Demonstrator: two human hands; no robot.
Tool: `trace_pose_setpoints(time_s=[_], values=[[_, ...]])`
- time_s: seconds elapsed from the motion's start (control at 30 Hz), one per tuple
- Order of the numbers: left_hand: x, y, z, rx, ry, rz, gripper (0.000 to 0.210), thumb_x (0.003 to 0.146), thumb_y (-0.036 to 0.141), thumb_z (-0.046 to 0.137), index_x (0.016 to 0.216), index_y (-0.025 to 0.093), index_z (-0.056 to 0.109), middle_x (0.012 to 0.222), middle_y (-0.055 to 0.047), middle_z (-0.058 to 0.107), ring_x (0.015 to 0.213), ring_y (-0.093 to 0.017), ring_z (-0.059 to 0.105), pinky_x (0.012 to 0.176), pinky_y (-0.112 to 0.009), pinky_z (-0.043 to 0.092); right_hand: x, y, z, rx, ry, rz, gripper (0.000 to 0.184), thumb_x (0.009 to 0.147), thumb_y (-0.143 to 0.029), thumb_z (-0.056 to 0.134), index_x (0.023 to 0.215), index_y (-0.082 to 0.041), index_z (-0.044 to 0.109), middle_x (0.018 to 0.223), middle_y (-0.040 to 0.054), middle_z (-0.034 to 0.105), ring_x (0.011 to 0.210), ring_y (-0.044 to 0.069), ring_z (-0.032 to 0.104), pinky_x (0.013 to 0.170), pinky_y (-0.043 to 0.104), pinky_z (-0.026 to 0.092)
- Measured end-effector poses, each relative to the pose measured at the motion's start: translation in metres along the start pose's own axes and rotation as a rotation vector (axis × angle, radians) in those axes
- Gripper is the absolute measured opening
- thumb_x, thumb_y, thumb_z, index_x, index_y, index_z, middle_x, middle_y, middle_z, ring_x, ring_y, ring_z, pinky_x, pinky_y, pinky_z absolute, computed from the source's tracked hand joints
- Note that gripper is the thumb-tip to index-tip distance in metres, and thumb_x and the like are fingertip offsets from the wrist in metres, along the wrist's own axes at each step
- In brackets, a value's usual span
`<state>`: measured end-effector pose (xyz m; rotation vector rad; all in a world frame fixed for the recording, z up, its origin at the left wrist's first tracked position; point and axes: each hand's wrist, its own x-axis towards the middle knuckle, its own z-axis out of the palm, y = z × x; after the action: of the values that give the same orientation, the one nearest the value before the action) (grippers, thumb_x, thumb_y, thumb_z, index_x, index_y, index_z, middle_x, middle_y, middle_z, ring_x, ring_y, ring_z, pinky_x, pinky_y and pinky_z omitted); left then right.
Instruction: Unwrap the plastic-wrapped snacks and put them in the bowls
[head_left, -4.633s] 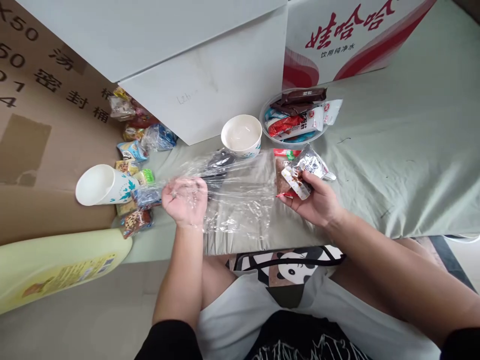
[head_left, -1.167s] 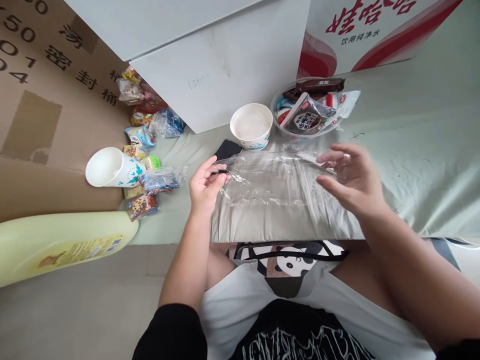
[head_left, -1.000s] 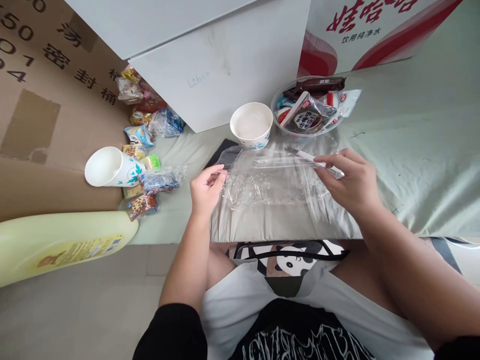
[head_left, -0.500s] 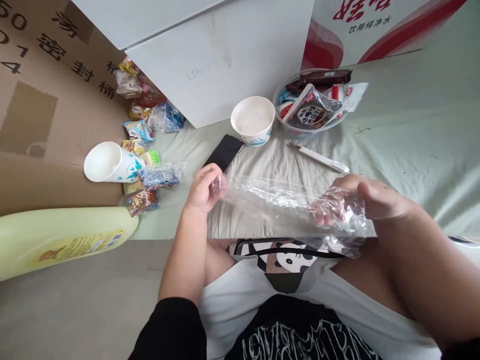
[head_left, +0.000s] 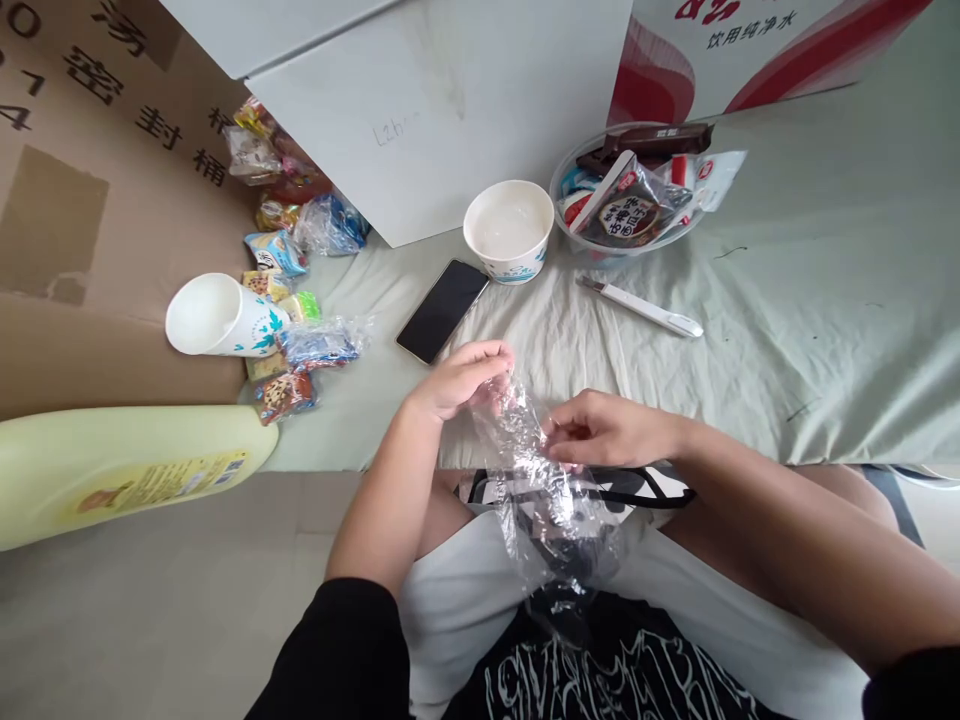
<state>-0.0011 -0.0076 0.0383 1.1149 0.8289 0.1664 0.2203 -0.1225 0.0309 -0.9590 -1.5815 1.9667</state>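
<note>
A crumpled clear plastic bag point(head_left: 555, 520) hangs between my hands, its lower end drooping over my lap. My left hand point(head_left: 476, 380) pinches its upper end, thumb and fingers closed on the film. My right hand point(head_left: 600, 428) grips the bag's side a little lower, fingers curled against it. Just beyond my left hand lies a black phone point(head_left: 442, 310) on the cloth. A white-handled knife point(head_left: 645, 308) rests past my right hand. Behind the phone stands a white paper bowl point(head_left: 510, 235), upright, its inside showing pale.
A clear plastic bowl point(head_left: 600, 256) of packaged snacks stands at the back. On the left, a paper cup point(head_left: 202, 315) lies tilted by several small snack packets point(head_left: 289, 395) and a yellow-green bottle point(head_left: 135, 480). White boxes point(head_left: 450, 130) and a brown carton point(head_left: 135, 250) border the cloth-covered surface.
My hands have come closer together. The bag, stretched sideways between them before, now hangs down over my lap. My right hand is out from behind the film and grips it.
</note>
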Motion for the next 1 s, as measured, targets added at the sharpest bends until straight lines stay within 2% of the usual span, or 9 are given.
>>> trace_pose_setpoints(time_s=[0.07,0.17,0.27,0.4,0.53,0.73,0.87,0.93,1.0], values=[[-0.002,-0.001,-0.009,-0.066,0.043,0.096,0.044,0.072,0.055,0.085,0.092,0.021,0.066,0.055,0.001,0.065,0.04,-0.014,0.057,0.036,-0.022,0.028,-0.003,-0.005,0.001,0.042,0.019,0.034,0.022,0.095,-0.037,0.064,0.08,-0.02,0.063,0.06,-0.0036,0.063,0.052,0.01,0.057,0.053,0.024,0.047],[-0.003,-0.004,-0.025,-0.219,0.277,0.398,0.047,0.076,0.069,0.073,0.092,0.025,0.064,0.054,0.004,0.058,0.047,-0.014,0.058,0.046,-0.028,0.045,-0.005,-0.008,-0.005,0.162,0.149,0.03,0.025,0.092,-0.041,0.069,0.08,-0.021,0.061,0.056,-0.0046,0.061,0.051,0.011,0.057,0.054,0.026,0.049],[0.002,-0.006,-0.026,-0.304,0.451,0.553,0.052,0.086,0.077,0.053,0.098,0.027,0.066,0.08,-0.003,0.071,0.082,-0.019,0.073,0.07,-0.035,0.06,-0.002,-0.007,-0.01,0.283,0.377,-0.037,0.031,0.086,-0.048,0.076,0.079,-0.022,0.06,0.057,-0.0044,0.059,0.051,0.011,0.056,0.054,0.027,0.051],[0.015,-0.011,0.001,-0.361,0.358,0.425,0.07,0.079,0.083,0.055,0.111,0.022,0.069,0.136,-0.014,0.07,0.132,-0.029,0.065,0.095,-0.041,0.061,0.003,-0.005,-0.014,0.504,0.658,-0.138,0.034,0.08,-0.049,0.075,0.073,-0.024,0.053,0.056,-0.0047,0.052,0.046,0.011,0.048,0.047,0.028,0.047],[0.02,-0.019,0.026,-0.463,0.183,0.304,0.082,0.066,0.084,0.072,0.119,0.022,0.069,0.151,-0.013,0.062,0.145,-0.03,0.055,0.109,-0.04,0.055,-0.001,-0.009,-0.02,0.592,0.804,-0.193,0.02,0.081,-0.044,0.059,0.08,-0.025,0.052,0.077,0.0028,0.065,0.046,0.012,0.045,0.045,0.033,0.045],[0.022,-0.026,0.038,-0.511,-0.148,0.153,0.099,0.045,0.079,0.09,0.124,0.022,0.07,0.137,-0.016,0.07,0.133,-0.034,0.065,0.105,-0.039,0.058,0.002,-0.006,-0.013,0.599,0.724,-0.1,0.02,0.081,-0.043,0.062,0.087,-0.024,0.057,0.078,0.0016,0.065,0.052,0.015,0.054,0.049,0.033,0.05],[0.027,-0.025,0.038,-0.485,-0.003,0.148,0.071,0.055,0.047,0.1,0.114,0.021,0.071,0.095,-0.005,0.077,0.083,-0.018,0.075,0.075,-0.029,0.061,0.009,0.002,-0.005,0.618,0.727,-0.064,0.027,0.083,-0.047,0.069,0.087,-0.025,0.054,0.073,-0.0012,0.066,0.056,0.016,0.061,0.056,0.033,0.056],[0.029,-0.024,0.037,-0.509,0.063,0.132,0.056,0.058,0.035,0.1,0.103,0.02,0.072,0.069,0.005,0.066,0.055,-0.008,0.061,0.055,-0.022,0.051,0.011,0.004,-0.005,0.583,0.723,-0.065,0.031,0.084,-0.051,0.071,0.085,-0.025,0.053,0.067,-0.0031,0.065,0.053,0.015,0.061,0.056,0.032,0.056],[0.028,-0.022,0.034,-0.523,0.04,0.11,0.047,0.057,0.038,0.099,0.09,0.018,0.073,0.061,0.006,0.059,0.049,-0.006,0.054,0.048,-0.02,0.045,0.011,0.006,-0.006,0.539,0.729,-0.071,0.035,0.085,-0.054,0.072,0.083,-0.025,0.052,0.061,-0.0049,0.062,0.05,0.014,0.06,0.054,0.029,0.054]])
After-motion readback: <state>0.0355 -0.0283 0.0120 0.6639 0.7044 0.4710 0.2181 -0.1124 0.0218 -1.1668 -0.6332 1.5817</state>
